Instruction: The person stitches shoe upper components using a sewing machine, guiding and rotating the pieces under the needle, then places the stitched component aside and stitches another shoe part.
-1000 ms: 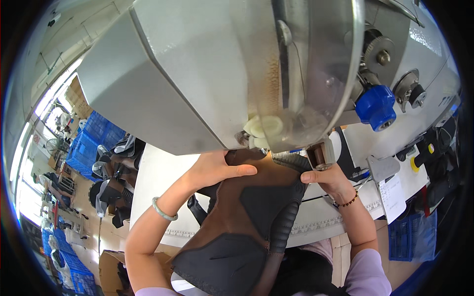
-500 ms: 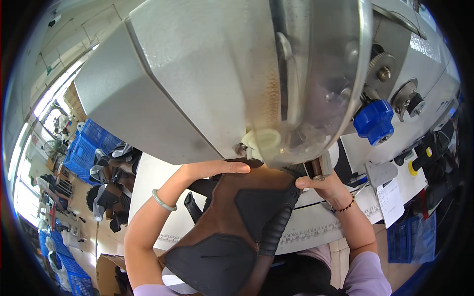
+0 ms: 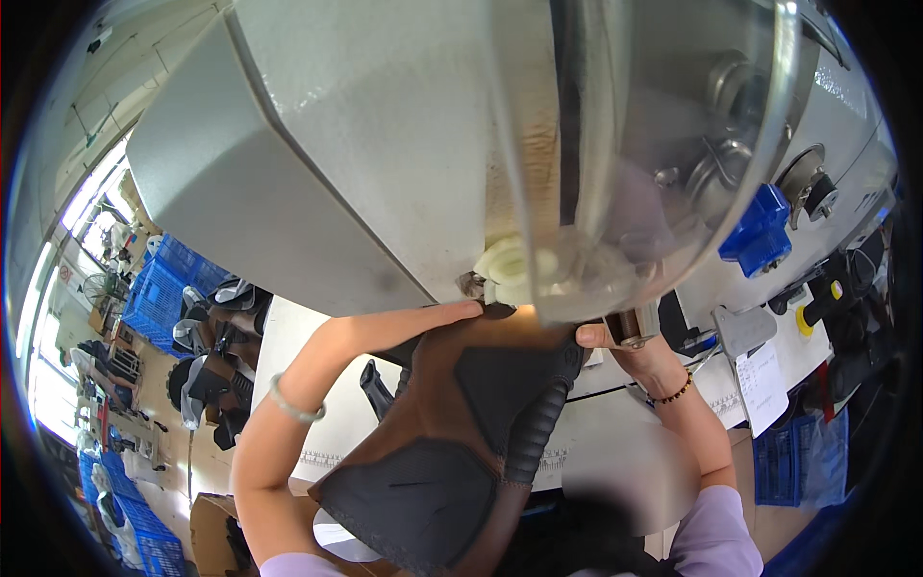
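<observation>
A brown and black boot upper (image 3: pixel 452 433) lies across the white table (image 3: pixel 298 356), its far end pushed under the head of a large grey sewing machine (image 3: pixel 404 154). My left hand (image 3: pixel 404 322) lies flat along the upper's left top edge, fingers stretched toward the needle area. My right hand (image 3: pixel 630 351) pinches the upper's right edge just under the machine's clear guard (image 3: pixel 663 192). The needle itself is hidden behind the guard and the machine head.
Blue crates (image 3: pixel 159 293) and dark boot pieces (image 3: pixel 207 375) sit on the floor at the left. A blue knob (image 3: pixel 760 226), levers and a paper sheet (image 3: pixel 764 385) are on the machine's right side. A black strip (image 3: pixel 377 389) lies on the table.
The view has closed in on the machine head. My left hand has straightened and slid right along the upper's edge; the upper sits further under the machine.
</observation>
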### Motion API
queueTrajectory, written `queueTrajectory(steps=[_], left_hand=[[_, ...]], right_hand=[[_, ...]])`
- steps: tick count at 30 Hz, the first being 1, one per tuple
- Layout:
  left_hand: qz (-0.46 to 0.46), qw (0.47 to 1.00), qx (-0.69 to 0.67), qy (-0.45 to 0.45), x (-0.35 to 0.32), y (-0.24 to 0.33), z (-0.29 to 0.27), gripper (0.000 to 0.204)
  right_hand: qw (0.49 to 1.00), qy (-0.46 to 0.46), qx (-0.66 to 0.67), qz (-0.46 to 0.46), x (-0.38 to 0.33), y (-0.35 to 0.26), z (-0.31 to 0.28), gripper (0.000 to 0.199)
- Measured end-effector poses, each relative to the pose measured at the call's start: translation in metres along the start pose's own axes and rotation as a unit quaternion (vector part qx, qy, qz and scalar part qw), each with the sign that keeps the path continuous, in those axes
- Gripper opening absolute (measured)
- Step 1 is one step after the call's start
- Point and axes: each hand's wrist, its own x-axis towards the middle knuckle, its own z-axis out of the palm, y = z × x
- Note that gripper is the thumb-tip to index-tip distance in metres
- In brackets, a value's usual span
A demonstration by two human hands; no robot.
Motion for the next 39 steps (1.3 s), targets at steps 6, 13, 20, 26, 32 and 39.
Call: queueTrajectory(steps=[6, 13, 20, 26, 32, 39], left_hand=[[0.063, 0.982, -0.021, 0.175, -0.110, 0.044, 0.002, 0.038], [0.215, 0.938, 0.260, 0.081, -0.172, 0.056, 0.087, 0.068], [0.238, 0.876, 0.223, 0.354, -0.156, 0.001, 0.105, 0.027], [0.288, 0.848, 0.174, 0.410, -0.149, -0.028, 0.101, 0.039], [0.279, 0.841, 0.142, 0.441, -0.133, -0.053, 0.087, 0.045], [0.254, 0.837, 0.173, 0.453, -0.129, -0.062, 0.079, 0.045]], right_hand=[[0.999, 0.039, 0.015, 0.014, -0.005, 0.002, -0.002, 0.021], [0.998, 0.037, 0.037, 0.020, -0.007, -0.005, 0.016, 0.022], [0.996, 0.072, 0.049, -0.011, -0.010, 0.004, 0.022, 0.021], [0.995, 0.079, 0.040, -0.034, -0.012, 0.010, 0.030, 0.020], [0.993, 0.107, 0.006, -0.052, -0.015, 0.017, 0.040, 0.021], [0.989, 0.130, 0.048, -0.054, -0.015, 0.022, 0.046, 0.019]])
